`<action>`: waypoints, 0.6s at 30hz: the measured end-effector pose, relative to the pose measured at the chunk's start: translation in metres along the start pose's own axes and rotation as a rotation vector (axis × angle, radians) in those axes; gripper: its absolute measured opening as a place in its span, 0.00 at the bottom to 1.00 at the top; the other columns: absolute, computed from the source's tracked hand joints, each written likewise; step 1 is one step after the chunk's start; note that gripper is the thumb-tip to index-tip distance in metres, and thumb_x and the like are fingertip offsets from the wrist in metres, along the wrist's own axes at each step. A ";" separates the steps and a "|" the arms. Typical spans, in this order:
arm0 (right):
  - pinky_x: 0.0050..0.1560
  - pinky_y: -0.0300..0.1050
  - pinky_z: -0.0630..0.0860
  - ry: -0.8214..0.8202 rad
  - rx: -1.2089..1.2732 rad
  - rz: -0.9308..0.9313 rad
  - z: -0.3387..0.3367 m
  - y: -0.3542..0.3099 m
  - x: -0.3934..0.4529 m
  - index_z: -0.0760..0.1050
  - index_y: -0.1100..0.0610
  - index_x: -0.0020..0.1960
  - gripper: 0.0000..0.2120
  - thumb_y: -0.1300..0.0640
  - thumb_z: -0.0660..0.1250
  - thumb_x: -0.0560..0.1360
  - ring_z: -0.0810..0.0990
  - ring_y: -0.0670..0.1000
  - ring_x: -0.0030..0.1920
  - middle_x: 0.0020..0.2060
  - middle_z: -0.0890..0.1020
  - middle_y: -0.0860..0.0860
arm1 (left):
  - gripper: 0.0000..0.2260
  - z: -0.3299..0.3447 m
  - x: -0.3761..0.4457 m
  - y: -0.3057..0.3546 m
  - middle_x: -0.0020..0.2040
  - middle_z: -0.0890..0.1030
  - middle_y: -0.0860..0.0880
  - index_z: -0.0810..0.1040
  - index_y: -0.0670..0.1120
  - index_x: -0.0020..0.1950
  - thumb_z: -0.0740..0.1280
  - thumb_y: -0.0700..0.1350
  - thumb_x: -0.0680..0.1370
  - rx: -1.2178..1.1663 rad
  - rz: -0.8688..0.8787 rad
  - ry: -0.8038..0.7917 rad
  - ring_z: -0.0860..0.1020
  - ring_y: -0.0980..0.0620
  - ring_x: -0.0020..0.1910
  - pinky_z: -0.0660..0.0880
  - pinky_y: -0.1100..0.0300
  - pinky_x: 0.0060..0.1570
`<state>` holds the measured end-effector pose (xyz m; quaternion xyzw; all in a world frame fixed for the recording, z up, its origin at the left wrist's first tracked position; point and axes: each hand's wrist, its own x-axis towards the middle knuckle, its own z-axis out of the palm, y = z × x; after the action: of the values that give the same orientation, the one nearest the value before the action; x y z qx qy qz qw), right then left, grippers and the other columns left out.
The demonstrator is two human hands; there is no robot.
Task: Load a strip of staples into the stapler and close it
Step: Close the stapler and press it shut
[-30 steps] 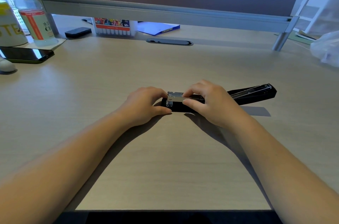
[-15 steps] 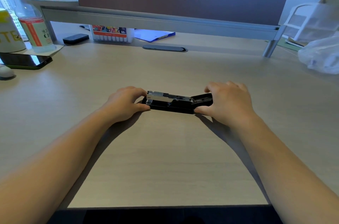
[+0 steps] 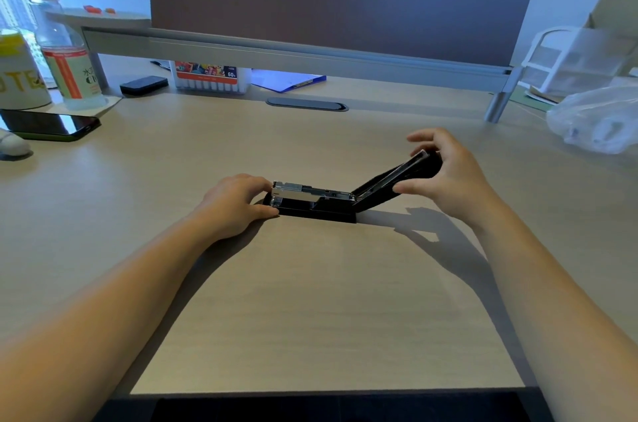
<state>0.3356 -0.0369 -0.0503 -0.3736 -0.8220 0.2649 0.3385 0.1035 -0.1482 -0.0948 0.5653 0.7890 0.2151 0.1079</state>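
Black stapler [image 3: 310, 205] lying on tabletop [image 3: 310, 300], long axis left-right | left hand [image 3: 238, 205] gripping its front end | right hand [image 3: 445, 176] pinching raised lid [image 3: 393, 179], hinged rightward, needing swinging left over the metal magazine [image 3: 310, 189]

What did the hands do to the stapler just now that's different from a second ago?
The right hand left the metal staple channel, took hold of the stapler's black top cover and lifted its far end off the desk, swinging it toward closing. The left hand still steadies the stapler's front end; the base hasn't moved.
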 end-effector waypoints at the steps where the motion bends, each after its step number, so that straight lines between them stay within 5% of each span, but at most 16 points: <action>1: 0.48 0.40 0.71 0.027 0.101 0.012 0.003 -0.001 0.001 0.68 0.53 0.58 0.29 0.66 0.75 0.61 0.74 0.52 0.46 0.46 0.73 0.53 | 0.17 0.000 0.000 0.000 0.60 0.76 0.43 0.72 0.46 0.60 0.65 0.48 0.73 0.003 0.002 0.003 0.70 0.44 0.59 0.69 0.49 0.58; 7: 0.37 0.28 0.76 0.018 0.519 0.022 0.033 -0.014 0.011 0.70 0.51 0.44 0.18 0.71 0.69 0.65 0.78 0.40 0.37 0.39 0.76 0.47 | 0.17 0.005 0.003 0.003 0.59 0.76 0.44 0.72 0.47 0.60 0.65 0.49 0.72 0.021 0.016 0.003 0.71 0.44 0.59 0.70 0.46 0.58; 13: 0.52 0.47 0.73 -0.155 0.226 -0.098 0.068 -0.033 0.016 0.72 0.53 0.59 0.19 0.65 0.66 0.70 0.75 0.52 0.47 0.48 0.76 0.52 | 0.16 0.009 0.006 0.001 0.59 0.76 0.46 0.73 0.50 0.59 0.65 0.51 0.72 0.019 0.029 0.021 0.70 0.45 0.60 0.67 0.48 0.59; 18: 0.55 0.42 0.66 -0.269 -0.014 -0.199 0.083 -0.034 0.016 0.70 0.54 0.63 0.20 0.63 0.65 0.71 0.73 0.52 0.56 0.58 0.77 0.54 | 0.16 0.010 0.008 -0.002 0.58 0.76 0.47 0.74 0.50 0.58 0.66 0.51 0.71 0.018 0.034 0.042 0.70 0.46 0.60 0.66 0.49 0.58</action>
<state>0.2499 -0.0589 -0.0732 -0.2537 -0.8947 0.2719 0.2474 0.1033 -0.1387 -0.1041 0.5751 0.7831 0.2216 0.0828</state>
